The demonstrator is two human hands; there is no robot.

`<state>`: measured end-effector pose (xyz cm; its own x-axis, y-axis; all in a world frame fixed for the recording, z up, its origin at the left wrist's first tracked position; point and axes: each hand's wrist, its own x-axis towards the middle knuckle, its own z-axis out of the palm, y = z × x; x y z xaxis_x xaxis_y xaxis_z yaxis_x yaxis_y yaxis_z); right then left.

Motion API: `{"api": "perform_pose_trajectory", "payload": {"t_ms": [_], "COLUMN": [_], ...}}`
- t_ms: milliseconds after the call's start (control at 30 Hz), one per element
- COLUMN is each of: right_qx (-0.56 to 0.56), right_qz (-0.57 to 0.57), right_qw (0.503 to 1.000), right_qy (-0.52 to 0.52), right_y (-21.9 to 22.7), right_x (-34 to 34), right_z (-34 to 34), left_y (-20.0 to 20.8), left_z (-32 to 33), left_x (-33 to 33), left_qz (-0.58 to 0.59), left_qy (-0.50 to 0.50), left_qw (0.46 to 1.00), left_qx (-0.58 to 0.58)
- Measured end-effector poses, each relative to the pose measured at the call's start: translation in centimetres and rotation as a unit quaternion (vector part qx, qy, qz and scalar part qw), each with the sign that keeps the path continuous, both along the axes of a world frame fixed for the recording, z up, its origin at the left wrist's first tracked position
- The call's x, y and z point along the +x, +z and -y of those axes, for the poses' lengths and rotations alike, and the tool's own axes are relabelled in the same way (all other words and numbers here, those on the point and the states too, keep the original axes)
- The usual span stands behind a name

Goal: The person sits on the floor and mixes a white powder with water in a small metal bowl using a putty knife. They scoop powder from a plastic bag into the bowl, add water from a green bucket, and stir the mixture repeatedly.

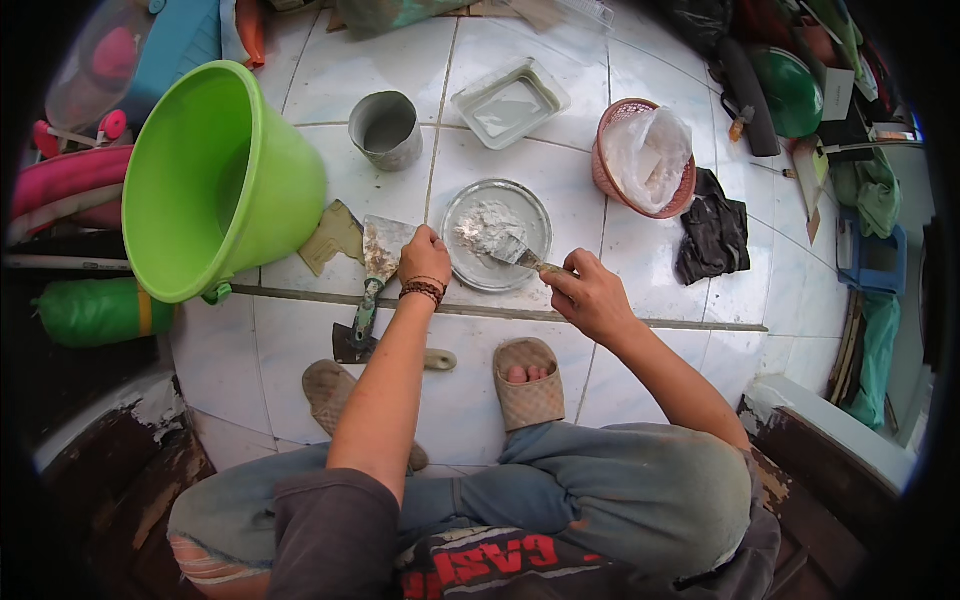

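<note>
A round, shallow metal dish (458, 265) sits on the tiles in front of me, holding a heap of white powder (488, 228). My left hand (425, 260) is closed at the dish's left rim, its fingertips partly hidden. In my right hand (590, 295) is a small putty knife (527, 258), pinched by the handle, its blade in the powder. Left of the dish lies a wide scraper (368, 300) with a smeared blade and dark green handle. Another scraper (440, 360) with a pale handle lies below it, partly covered by my left forearm.
A large green bucket (285, 165) stands at the left. Beyond the dish are a grey cup (400, 155) and a rectangular plastic tub (465, 105). To the right, a red basket (603, 165) holds a clear bag (660, 150), beside a black plastic bag (715, 230). A raised tile step edge (690, 325) runs across.
</note>
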<state>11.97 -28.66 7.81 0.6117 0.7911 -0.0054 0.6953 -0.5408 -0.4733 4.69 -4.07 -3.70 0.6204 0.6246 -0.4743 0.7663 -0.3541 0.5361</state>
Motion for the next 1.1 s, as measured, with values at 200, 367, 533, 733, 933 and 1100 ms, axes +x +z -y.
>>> {"api": "perform_pose_trajectory", "payload": {"t_ms": [200,367,533,733,933,1100], "right_qx": [0.013,-0.020,-0.030,-0.184,-0.269,-0.290], "right_qz": [0.014,-0.015,0.019,-0.005,-0.047,-0.030], "right_qw": [0.999,0.999,0.995,0.978,0.960,0.949], "right_qy": [-0.041,-0.041,-0.090,-0.096,-0.066,-0.120], "right_y": [0.9,1.3,2.6,3.3,4.8,5.5], "right_x": [1.3,0.8,2.9,5.1,5.8,7.3], "right_z": [-0.1,-1.5,-4.2,-9.7,-13.8,-14.5], "left_y": [1.3,1.7,1.9,1.2,1.2,1.7], "left_z": [0.1,0.2,1.5,2.1,1.7,1.8], "left_x": [0.4,0.2,-0.9,-1.5,-1.6,-1.4], "left_qz": [-0.025,-0.026,0.008,0.028,0.030,0.023], "left_qy": [-0.033,-0.014,0.024,0.040,0.043,0.046], "left_qw": [0.999,1.000,1.000,0.999,0.999,0.998], "left_qx": [0.022,0.001,0.018,0.016,-0.012,-0.030]}}
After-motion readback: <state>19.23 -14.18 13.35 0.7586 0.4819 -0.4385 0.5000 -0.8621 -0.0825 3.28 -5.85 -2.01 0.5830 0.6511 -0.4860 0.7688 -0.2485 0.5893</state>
